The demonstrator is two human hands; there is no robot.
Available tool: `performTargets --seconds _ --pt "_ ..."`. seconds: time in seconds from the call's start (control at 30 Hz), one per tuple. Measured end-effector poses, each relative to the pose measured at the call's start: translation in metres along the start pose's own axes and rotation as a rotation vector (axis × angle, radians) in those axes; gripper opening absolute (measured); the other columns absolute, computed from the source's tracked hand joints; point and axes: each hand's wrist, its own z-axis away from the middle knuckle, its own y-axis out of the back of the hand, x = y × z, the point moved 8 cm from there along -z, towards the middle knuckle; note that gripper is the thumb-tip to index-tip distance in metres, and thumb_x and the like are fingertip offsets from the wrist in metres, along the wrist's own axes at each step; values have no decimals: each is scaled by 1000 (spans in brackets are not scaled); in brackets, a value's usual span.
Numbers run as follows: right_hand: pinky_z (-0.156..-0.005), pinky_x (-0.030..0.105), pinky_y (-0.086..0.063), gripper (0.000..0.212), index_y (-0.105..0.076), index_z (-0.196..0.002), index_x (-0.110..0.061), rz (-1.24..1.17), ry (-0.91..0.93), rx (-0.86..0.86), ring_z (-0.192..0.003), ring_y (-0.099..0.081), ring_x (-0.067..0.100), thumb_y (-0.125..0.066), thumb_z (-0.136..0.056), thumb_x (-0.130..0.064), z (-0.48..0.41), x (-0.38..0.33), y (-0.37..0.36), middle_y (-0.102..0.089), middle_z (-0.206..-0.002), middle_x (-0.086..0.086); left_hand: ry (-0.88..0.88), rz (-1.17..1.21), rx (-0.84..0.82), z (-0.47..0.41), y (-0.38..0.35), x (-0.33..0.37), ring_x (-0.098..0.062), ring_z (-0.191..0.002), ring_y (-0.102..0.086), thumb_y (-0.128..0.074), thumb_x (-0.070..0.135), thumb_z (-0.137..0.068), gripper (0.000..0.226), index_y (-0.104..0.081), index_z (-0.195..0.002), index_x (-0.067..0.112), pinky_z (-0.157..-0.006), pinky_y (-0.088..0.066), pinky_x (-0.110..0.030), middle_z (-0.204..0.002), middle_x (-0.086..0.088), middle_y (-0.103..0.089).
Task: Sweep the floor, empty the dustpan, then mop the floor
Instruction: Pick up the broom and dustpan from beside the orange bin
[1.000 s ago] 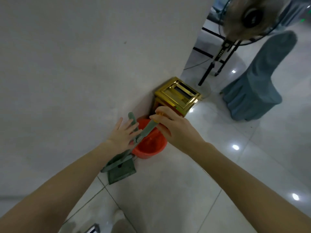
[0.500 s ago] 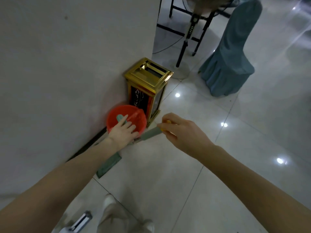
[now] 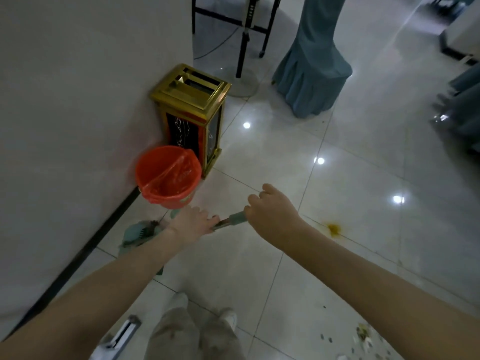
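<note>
Head view | glossy tiled floor (image 3: 259,268), yellow stain (image 3: 333,227), debris (image 3: 363,339) | both hands' grip clenched on handle (image 3: 235,220)

We are finding no text, label, brand or number that can be read anywhere in this view. The gold bin (image 3: 191,100) is showing only a pale marbled pattern on its dark panels, and the red bucket (image 3: 166,178) just in front of it is carrying no legible marking.
</note>
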Motion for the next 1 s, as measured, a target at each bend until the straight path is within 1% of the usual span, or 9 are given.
performTargets --seconds 0.07,0.13,0.27,0.37,0.43,0.6,0.83,0.93,1.0 --pt "-52 29 -34 23 -59 -117 -17 2 -54 -146 -54 -41 14 -51 -96 -14 -1 -15 -18 -45 -74 0 -43 -2 -9 4 -3 6 -31 -98 -57 -30 39 -102 37 -33 -131 17 -66 -31 -39 -113 -11 -54" --pt "-40 26 -25 38 -49 -130 -17 -8 -112 -210 -47 -36 15 -51 -93 -8 -5 -25 -32 -36 -67 2 -78 11 -15 12 -9 7 -32 -100 -56 -30 38 -102 38 -33 -133 17 -69 -30 -39 -115 -12 -53" --pt "-42 30 -25 47 -34 -141 -20 4 -102 -239 -50 -36 18 -47 -97 -14 -8 -37 -37 -29 -68 6 -129 1 166 30 -9 0 -28 -85 -60 -40 40 -100 34 -43 -126 19 -62 -31 -36 -100 -9 -59" --pt "-40 31 -25 45 -32 -141 -23 -13 -145 -234 -50 -38 19 -46 -99 -19 -3 -37 -40 -28 -69 6 -146 -73 262 42 -6 -7 -18 -48 -54 -76 51 -72 34 -64 -89 24 -47 -21 -29 -61 0 -55" --pt "-39 31 -25 50 -29 -144 -25 -24 -161 -240 -50 -38 20 -48 -98 -19 2 -41 -44 -36 -74 6 -166 -61 326 43 -8 -8 -17 -41 -49 -81 52 -64 36 -64 -78 23 -46 -19 -27 -53 1 -51" --pt "-41 33 -20 47 -28 -144 -23 -55 -197 -261 -49 -31 23 -43 -100 -17 18 -46 -47 -54 -96 11 -247 -84 410 43 -9 5 -19 -41 -49 -80 45 -68 32 -63 -79 20 -40 -36 -25 -54 -1 -53" --pt "-54 36 -48 44 -30 -143 -27 -115 -281 -297 -72 -57 32 -42 -102 -21 62 -42 -66 -55 -100 13 -377 -133 434 39 -3 36 -23 -44 -54 -72 40 -79 30 -56 -89 18 -42 -39 -28 -59 -5 -57" --pt "-59 35 -47 44 -26 -146 -32 -170 -374 -377 -70 -54 27 -37 -103 -32 116 -26 -96 -58 -102 10 -345 -15 462 38 4 10 -25 -45 -56 -74 35 -79 30 -53 -94 18 -42 -43 -29 -61 -6 -58" --pt "-60 34 -48 44 -23 -146 -33 -217 -454 -450 -70 -52 22 -33 -104 -38 169 -23 -122 -58 -105 7 -289 48 469 36 6 -27 -27 -47 -57 -63 36 -88 22 -49 -94 20 -42 -42 -30 -64 -6 -59"
